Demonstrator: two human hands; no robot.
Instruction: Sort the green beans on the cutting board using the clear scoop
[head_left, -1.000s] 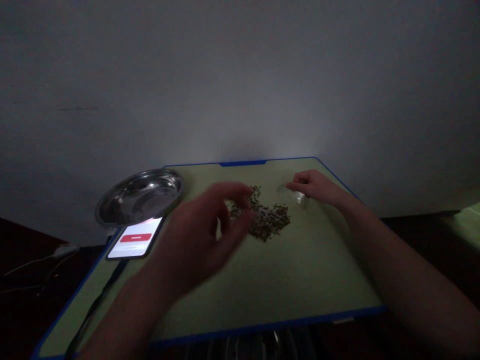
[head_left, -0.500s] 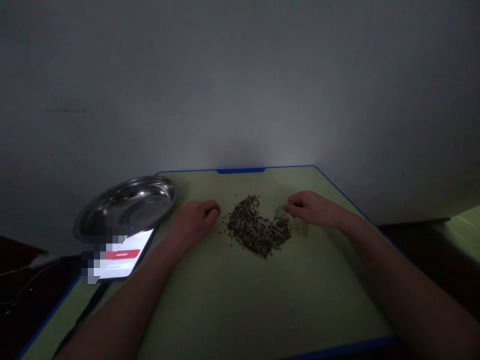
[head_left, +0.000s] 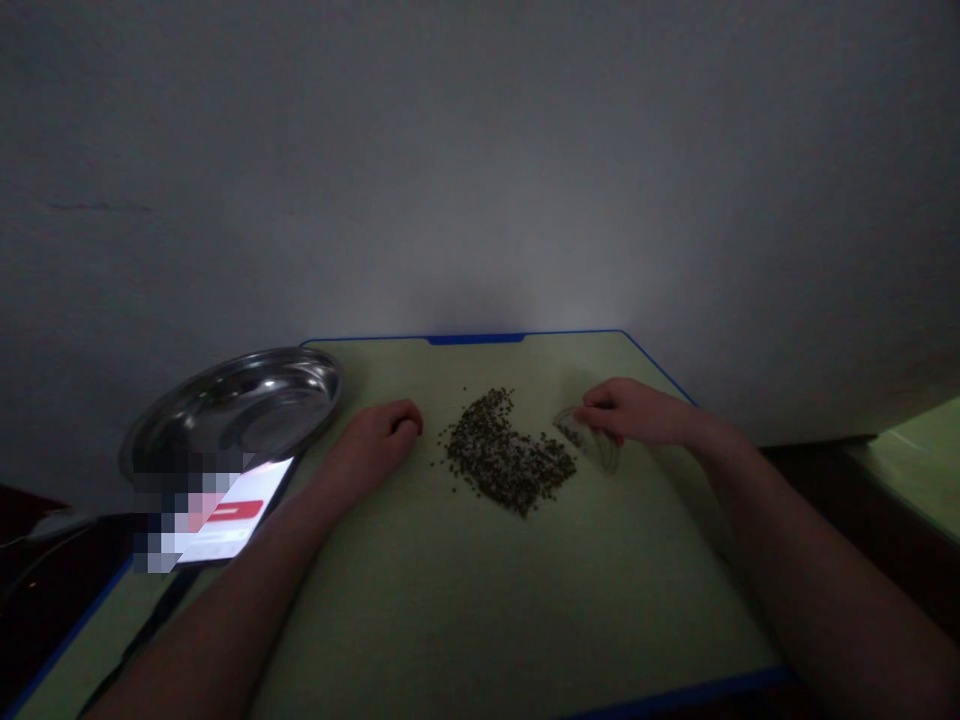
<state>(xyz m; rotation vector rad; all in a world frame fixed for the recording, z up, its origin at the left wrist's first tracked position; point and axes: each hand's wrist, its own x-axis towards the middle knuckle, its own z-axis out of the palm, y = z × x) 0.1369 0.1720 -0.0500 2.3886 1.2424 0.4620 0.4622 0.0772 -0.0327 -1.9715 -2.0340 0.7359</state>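
A loose pile of small dark grains or seeds (head_left: 506, 460), mixed with paler bits, lies curved on the pale green tabletop (head_left: 480, 600). To its left my left hand (head_left: 379, 440) rests on the table with the fingers curled in; nothing shows in it. Right of the pile, my right hand (head_left: 630, 410) pinches a small clear cup-like container (head_left: 606, 455) by its edge. The container is tilted on its side near the table, its mouth towards the pile, and some dark grains show inside it. Its exact shape is hard to make out in the dim light.
A wide steel basin (head_left: 232, 405) sits at the table's left edge. In front of it lies a lit phone (head_left: 232, 520), partly pixelated, beside my left forearm. A blue rim (head_left: 660, 368) edges the table, and a grey wall (head_left: 480, 180) rises behind.
My right hand has drawn the clear container slightly away from the pile, to the right; grains now show in it. The left hand stays curled. The whole view has shifted a little.
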